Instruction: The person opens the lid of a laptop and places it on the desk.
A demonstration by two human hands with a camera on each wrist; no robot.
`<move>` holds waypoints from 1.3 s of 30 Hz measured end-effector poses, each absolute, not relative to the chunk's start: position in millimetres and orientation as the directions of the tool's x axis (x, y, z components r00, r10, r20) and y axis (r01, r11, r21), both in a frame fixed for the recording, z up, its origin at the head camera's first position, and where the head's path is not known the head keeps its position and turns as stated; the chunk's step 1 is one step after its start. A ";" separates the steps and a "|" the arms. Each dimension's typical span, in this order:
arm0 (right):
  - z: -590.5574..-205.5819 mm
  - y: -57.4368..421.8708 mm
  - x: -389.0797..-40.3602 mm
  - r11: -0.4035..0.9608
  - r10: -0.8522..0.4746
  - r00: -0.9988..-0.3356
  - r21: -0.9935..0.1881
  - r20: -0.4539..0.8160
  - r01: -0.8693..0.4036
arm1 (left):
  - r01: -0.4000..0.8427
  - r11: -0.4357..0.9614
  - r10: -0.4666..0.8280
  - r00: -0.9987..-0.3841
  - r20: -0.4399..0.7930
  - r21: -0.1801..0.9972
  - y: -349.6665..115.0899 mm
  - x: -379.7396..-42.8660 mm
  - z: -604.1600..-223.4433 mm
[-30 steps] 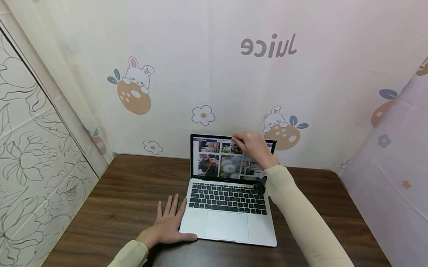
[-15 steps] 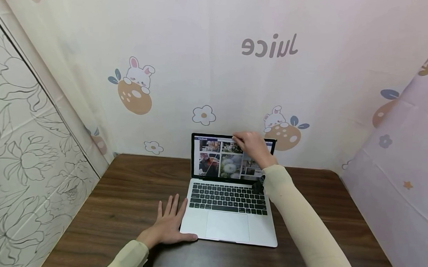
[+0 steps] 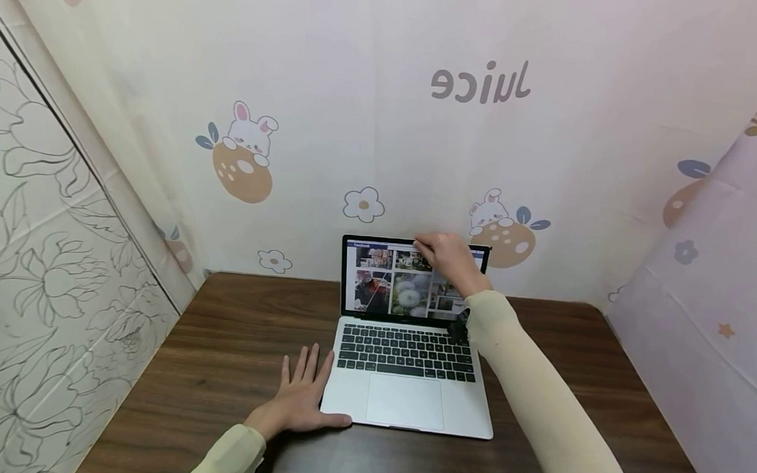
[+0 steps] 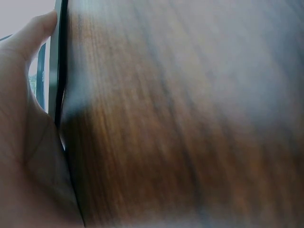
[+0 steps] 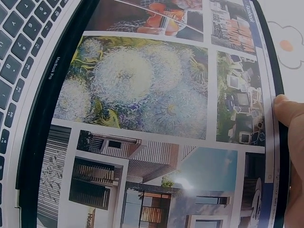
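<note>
A silver laptop point(image 3: 404, 397) lies on the wooden table with its lid raised and its screen point(image 5: 142, 95) lit, showing a page of several pictures. At the middle of the lid's top edge, my right hand point(image 3: 449, 260) pinches the rim, the thumb on the screen side and the other fingers behind. In the right wrist view the thumb point(image 5: 287, 109) touches the black bezel. My left hand point(image 3: 300, 401) lies flat beside the laptop's front left corner, fingers spread on the table. Its thumb point(image 4: 40, 28) presses against the base's front edge.
The dark brown wooden table point(image 3: 224, 356) reaches back to a pale curtain point(image 3: 332, 123) printed with bunnies, fruit and mirrored lettering. Side curtains point(image 3: 682, 324) stand at the table's left and right.
The whole head view has shifted slightly to the right. Both hands keep their places on the laptop, and the lid looks nearly unchanged, perhaps tilted up a touch.
</note>
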State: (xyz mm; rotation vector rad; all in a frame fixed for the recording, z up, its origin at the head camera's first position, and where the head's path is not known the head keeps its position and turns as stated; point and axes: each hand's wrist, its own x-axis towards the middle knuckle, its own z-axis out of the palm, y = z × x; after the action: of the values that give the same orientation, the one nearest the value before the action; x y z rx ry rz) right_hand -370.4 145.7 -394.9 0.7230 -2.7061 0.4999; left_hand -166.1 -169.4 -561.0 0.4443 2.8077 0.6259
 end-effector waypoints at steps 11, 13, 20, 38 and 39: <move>-395.2 147.3 -376.4 0.820 -0.410 -0.858 -0.287 0.309 -0.495 | 0.236 0.870 0.337 -0.926 -0.172 0.433 -168.3 -167.2 -558.9; -395.4 147.8 -377.2 0.819 -0.408 -0.860 -0.295 0.306 -0.493 | 0.238 0.871 0.338 -0.925 -0.174 0.430 -168.5 -167.2 -559.7; -396.2 147.5 -379.1 0.817 -0.405 -0.859 -0.299 0.313 -0.494 | 0.232 0.877 0.330 -0.927 -0.178 0.421 -168.4 -167.7 -561.7; -390.7 149.9 -365.3 0.799 -0.435 -0.844 -0.297 0.314 -0.522 | 0.233 0.878 0.339 -0.919 -0.201 0.418 -172.5 -167.6 -554.7; -390.3 150.6 -364.2 0.799 -0.434 -0.845 -0.299 0.312 -0.521 | 0.235 0.879 0.342 -0.917 -0.204 0.415 -172.8 -167.7 -552.2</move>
State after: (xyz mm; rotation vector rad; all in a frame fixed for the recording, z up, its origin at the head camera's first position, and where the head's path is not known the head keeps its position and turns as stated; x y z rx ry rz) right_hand -364.2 150.6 -390.3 0.7432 -2.7597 0.5558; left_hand -167.7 -172.8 -552.2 0.4352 2.7774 0.5647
